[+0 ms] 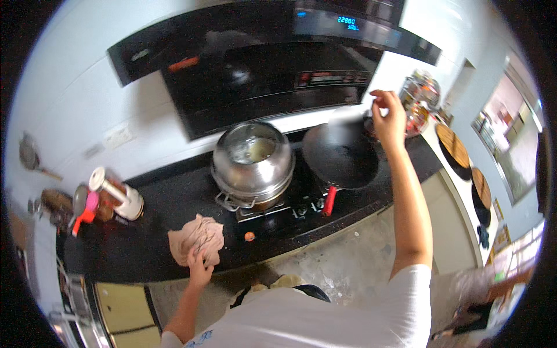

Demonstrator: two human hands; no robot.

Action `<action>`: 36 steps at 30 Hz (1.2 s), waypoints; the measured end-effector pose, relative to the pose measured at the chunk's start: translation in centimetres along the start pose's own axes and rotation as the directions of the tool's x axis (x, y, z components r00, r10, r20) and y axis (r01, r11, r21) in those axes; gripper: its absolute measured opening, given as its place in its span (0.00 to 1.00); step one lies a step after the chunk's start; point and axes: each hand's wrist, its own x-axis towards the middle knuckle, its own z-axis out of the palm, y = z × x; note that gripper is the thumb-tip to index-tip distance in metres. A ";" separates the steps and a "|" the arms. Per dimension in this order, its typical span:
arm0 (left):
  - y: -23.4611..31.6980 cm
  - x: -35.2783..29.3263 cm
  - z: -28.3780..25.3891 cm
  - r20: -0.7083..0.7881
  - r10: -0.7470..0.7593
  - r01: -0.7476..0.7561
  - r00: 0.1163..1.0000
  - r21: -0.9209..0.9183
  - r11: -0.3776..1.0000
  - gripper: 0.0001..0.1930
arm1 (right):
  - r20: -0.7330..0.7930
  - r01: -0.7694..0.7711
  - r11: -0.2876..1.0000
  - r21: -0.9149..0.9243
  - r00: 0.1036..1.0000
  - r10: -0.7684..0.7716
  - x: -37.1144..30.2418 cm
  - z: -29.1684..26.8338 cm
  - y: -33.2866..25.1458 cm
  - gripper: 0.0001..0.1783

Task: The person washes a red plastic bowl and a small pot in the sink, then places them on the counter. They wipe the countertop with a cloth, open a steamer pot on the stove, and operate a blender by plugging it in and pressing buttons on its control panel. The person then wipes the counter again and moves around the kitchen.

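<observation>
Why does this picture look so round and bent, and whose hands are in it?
No machine here: a person works bare-handed. The one picture comes from a wide fisheye camera on their head, looking down, so straight edges curve. Its left is the person's left.

The left hand touches a crumpled pinkish-beige cloth on the glossy black countertop; whether it grips is unclear. The right hand is raised, fingers bent; I cannot tell whether it holds anything.

A shiny round steel pot stands left of a wide black wok with a red handle.
</observation>
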 end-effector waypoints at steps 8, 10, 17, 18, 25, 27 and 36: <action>-0.3 3.9 2.5 -0.074 -0.071 0.079 0.995 0.116 0.990 0.36 | 0.324 0.070 0.970 0.234 0.935 -0.146 -7.8 4.3 0.8 0.07; -5.5 5.8 4.0 -0.177 -0.109 0.154 0.978 0.270 0.950 0.38 | 0.393 0.056 0.922 0.384 0.893 -0.218 -11.4 5.7 -0.7 0.05; -2.3 4.0 10.9 0.198 -0.425 0.443 0.883 -0.057 0.895 0.31 | 0.742 -0.320 0.743 0.588 0.579 -0.338 -25.3 5.6 -1.6 0.07; -0.5 3.1 11.4 0.201 -0.387 0.431 0.900 -0.272 0.860 0.29 | 0.796 -0.418 0.707 0.570 0.495 -0.349 -27.1 5.6 -1.6 0.10; 18.8 2.7 1.0 0.241 -0.039 0.132 0.970 -0.381 0.915 0.29 | 0.959 -0.928 0.365 -0.077 -0.170 -0.228 -31.6 8.9 -5.8 0.42; 23.1 3.6 -0.8 0.182 0.107 -0.008 0.978 -0.476 0.880 0.28 | 0.894 -0.988 -0.028 -0.150 -0.123 -0.431 -31.2 9.9 -7.5 0.54; 29.6 10.8 -11.4 -0.197 0.310 -0.353 0.930 -0.248 0.902 0.28 | 0.868 -0.832 0.296 0.469 0.373 -0.329 -15.8 8.5 -6.9 0.24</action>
